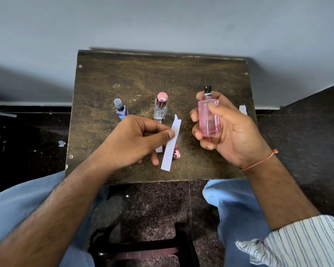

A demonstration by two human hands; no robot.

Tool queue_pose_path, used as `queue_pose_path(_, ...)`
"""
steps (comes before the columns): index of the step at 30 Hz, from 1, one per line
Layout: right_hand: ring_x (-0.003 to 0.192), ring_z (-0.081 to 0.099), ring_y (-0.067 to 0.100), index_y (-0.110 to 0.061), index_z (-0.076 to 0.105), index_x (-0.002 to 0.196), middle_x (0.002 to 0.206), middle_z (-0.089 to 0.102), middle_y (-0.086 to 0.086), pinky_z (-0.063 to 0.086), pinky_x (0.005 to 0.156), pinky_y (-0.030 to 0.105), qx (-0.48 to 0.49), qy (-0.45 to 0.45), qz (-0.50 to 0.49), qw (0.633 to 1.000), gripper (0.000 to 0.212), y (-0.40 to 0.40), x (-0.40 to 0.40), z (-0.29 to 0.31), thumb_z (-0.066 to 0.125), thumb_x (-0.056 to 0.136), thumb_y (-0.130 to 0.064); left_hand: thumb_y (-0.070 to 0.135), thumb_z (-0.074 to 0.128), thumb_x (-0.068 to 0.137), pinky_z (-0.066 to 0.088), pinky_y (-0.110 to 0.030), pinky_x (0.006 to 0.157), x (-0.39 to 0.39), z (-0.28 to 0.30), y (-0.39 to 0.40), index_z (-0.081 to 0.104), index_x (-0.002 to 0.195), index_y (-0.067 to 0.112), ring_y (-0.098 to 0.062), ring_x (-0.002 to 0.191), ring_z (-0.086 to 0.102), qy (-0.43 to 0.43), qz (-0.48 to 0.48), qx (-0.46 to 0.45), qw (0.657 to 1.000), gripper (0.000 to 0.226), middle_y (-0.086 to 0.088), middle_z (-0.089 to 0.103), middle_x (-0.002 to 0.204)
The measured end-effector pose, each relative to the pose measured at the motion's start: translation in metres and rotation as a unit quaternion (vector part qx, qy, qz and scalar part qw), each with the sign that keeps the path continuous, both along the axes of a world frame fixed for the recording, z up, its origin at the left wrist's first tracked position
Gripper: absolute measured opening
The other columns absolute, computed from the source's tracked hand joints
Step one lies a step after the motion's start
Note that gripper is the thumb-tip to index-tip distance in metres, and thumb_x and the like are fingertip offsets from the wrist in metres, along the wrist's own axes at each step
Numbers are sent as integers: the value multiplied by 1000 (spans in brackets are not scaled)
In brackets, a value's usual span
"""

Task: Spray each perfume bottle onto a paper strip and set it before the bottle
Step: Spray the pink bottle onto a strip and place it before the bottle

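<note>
At nine o'clock on the worktop (96, 89) stands the blue bottle (121, 110), upright, cap on, just beyond the left hand's knuckles. The left hand (131, 141) hovers low over the middle of the worktop, thumb and forefinger pinching a white paper strip (171, 143) about midway along its length; the strip runs from roughly seven o'clock up toward one o'clock, its torn top end pointing at the gap between the two hands. Just past the left hand at twelve o'clock sits the clear bottle (161, 109) with its pink cap, upright, and a second strip (158, 149) lies flat in front of it, mostly hidden under the fingers. A small round pink cap (176, 154) rests on the worktop at six o'clock, just beside the held strip's lower half. Over to three o'clock, the right hand (229, 132) is raised, fingers curled round the pink bottle (208, 117), its black nozzle bare and upright, thumb across the glass. Another paper strip (243, 109) peeks out behind that hand by the worktop's right edge.
</note>
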State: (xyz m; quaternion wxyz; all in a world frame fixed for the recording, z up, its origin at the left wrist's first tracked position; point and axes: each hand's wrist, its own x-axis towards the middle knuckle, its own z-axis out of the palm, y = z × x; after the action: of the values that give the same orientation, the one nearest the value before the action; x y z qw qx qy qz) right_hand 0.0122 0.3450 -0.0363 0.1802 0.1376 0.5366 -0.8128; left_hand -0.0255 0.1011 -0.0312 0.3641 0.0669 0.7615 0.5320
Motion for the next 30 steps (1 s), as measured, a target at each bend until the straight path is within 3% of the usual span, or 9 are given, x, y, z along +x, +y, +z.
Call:
queue_pose_path(9,75,61,21,-9,71,119,89,67,9,41,53,31,-10,-21,9,1000,29,-1,2,5,55,100,-25,28,71,104,38,-19,39,0,1,3,85,96,20,-15,52,71,1,-5,10,1000,18,3,85,83)
queue_pose_path(15,90,71,24,-7,75,126,94,66,6,60,59,35,-14,-17,19,1000,35,2,4,5,56,102,-23,29,71,104,39,-20,40,-1,2,9,85,99,22,-18,53,71,1,-2,19,1000,16,5,85,83)
queue_pose_path(20,84,65,22,-14,72,110,98,68,7,49,52,30,34,-16,5,999,19,6,6,3,58,103,-24,29,70,105,37,-20,40,0,2,14,84,98,21,-18,52,70,-1,2,24,1000,18,7,86,90)
queue_pose_path(23,85,60,21,-15,71,108,96,69,9,44,57,33,90,1,-9,996,25,4,8,3,57,103,-35,29,70,105,36,-20,41,3,0,16,84,98,20,-17,51,69,-1,10,33,999,18,5,86,90)
queue_pose_path(26,84,59,19,-16,75,107,88,64,5,47,54,36,193,5,-25,981,53,-1,8,6,56,95,-64,29,70,105,37,-21,42,5,-1,19,84,98,21,-16,50,68,1,15,34,999,18,5,86,92)
queue_pose_path(28,79,62,18,-20,75,102,85,66,2,53,56,42,322,22,-10,946,64,-5,10,7,47,90,-76,28,70,105,37,-21,40,6,0,21,84,100,19,-16,50,68,3,20,38,999,17,5,86,94)
queue_pose_path(30,74,63,22,-16,72,96,83,67,7,56,62,48,447,72,2,892,65,-8,15,6,42,95,-74,27,70,105,37,-20,39,6,-1,23,84,100,18,-15,49,67,9,26,40,999,18,4,86,94)
